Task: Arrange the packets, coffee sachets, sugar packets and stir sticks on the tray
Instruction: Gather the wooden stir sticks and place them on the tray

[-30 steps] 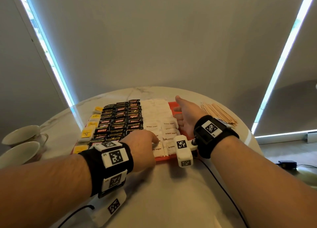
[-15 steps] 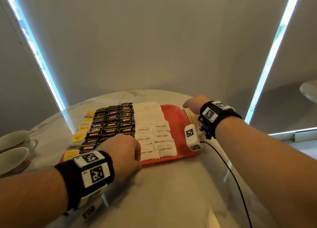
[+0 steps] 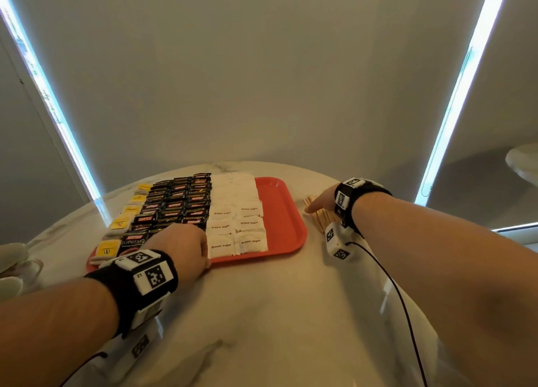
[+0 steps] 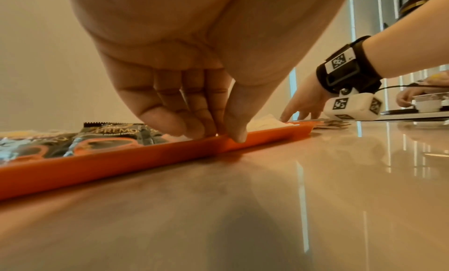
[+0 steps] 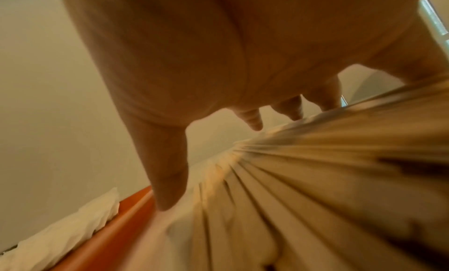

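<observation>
Since 0.5 s ago the right hand (image 3: 321, 203) has settled lower over the stir sticks (image 3: 320, 217), which lie on the surface (image 3: 276, 313) just beside the tray's (image 3: 286, 211) right edge. Its fingers are spread and fairly straight, tips down at the sticks; whether they grip any I cannot tell. On the red tray, sugar packets (image 3: 237, 220) fill 2 columns, coffee sachets (image 3: 174, 203) sit left of them, and yellow packets (image 3: 120, 222) line the left side. The left hand (image 3: 182, 248) pinches the tray's near rim, thumb (image 4: 234, 119) outside, fingers (image 4: 170, 119) inside. Cups (image 3: 11, 267) stand at far left.
</observation>
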`<state>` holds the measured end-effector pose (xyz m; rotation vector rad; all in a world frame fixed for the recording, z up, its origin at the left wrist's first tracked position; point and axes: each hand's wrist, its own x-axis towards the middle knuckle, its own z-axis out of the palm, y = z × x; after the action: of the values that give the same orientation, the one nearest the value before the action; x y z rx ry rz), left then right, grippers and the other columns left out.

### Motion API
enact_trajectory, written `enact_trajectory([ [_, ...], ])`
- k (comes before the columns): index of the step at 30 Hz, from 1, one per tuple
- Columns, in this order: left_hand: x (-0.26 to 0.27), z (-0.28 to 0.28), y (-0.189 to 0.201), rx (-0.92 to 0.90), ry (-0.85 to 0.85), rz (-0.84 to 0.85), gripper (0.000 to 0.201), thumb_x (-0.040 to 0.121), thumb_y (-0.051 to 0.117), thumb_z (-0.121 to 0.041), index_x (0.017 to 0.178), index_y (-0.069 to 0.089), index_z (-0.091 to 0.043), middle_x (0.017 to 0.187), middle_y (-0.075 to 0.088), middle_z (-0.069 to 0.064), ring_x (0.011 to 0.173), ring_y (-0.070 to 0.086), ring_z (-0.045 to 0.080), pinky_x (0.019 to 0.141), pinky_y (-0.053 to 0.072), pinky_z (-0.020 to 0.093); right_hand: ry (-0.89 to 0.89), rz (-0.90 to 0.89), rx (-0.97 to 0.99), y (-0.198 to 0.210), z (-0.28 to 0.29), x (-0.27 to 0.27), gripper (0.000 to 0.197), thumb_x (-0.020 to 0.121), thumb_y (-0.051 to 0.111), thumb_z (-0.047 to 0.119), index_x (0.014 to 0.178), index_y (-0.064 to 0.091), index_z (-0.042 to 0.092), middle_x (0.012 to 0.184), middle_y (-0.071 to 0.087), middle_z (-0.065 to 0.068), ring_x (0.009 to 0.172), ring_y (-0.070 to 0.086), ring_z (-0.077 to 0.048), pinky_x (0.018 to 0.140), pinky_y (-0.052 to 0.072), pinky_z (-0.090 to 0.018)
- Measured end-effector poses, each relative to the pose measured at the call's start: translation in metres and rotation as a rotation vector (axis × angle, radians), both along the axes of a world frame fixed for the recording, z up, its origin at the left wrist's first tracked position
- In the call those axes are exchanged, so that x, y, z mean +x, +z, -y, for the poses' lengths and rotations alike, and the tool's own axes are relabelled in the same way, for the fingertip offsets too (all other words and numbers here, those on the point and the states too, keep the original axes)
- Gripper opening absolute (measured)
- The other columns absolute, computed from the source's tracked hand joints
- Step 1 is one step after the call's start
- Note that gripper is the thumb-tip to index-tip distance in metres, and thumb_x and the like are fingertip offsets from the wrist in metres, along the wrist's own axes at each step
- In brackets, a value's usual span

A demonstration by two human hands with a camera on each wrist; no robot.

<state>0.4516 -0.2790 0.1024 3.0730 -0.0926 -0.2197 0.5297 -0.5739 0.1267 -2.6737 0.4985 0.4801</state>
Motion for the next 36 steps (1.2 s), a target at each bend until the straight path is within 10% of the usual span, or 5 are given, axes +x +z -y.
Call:
enact_trajectory([
  [10,0.033,-0.010,0.000,0.048,0.074,0.008,0.011,0.093,0.074,-0.037,0.097,0.070,-0.027,0.096,0.067,-0.008,0.092,0.063,0.009,0.083,0.054,0.024,0.126,0.005,-0.198,-0.011,-0.012,-0.013,0.049,0.105,0.051,0.017,0.149,0.042,-0.002,0.154,0.044,-0.021,0.141,0.043,-0.034,0.108,0.037,-0.036],
  [15,0.041,-0.011,0.002,0.030,0.132,0.021,0.018,0.089,0.078,-0.038,0.099,0.077,-0.023,0.095,0.072,-0.006,0.093,0.067,0.013,0.075,0.056,0.025,0.178,-0.041,-0.283,-0.014,-0.013,-0.050,0.073,0.107,0.045,0.035,0.164,0.004,0.015,0.165,0.024,-0.018,0.149,0.031,-0.035,0.113,0.034,-0.037],
  [21,0.042,-0.008,0.009,0.140,0.102,-0.013,0.030,0.092,0.074,-0.036,0.118,0.075,-0.022,0.115,0.074,-0.002,0.108,0.069,0.016,0.094,0.059,0.031,0.297,-0.141,-0.204,-0.030,-0.012,-0.109,0.083,0.099,0.047,0.053,0.159,-0.009,0.045,0.171,-0.011,-0.005,0.156,0.008,-0.037,0.123,0.016,-0.052],
  [36,-0.031,-0.004,0.026,-0.087,-0.093,-0.146,0.037,0.093,0.067,-0.010,0.127,0.074,-0.021,0.126,0.071,-0.002,0.114,0.065,0.018,0.101,0.055,0.033,1.057,-0.108,-0.267,-0.040,-0.153,-0.207,0.081,0.098,0.045,0.063,0.152,-0.015,0.057,0.169,-0.019,0.008,0.157,-0.008,-0.032,0.118,0.002,-0.070],
])
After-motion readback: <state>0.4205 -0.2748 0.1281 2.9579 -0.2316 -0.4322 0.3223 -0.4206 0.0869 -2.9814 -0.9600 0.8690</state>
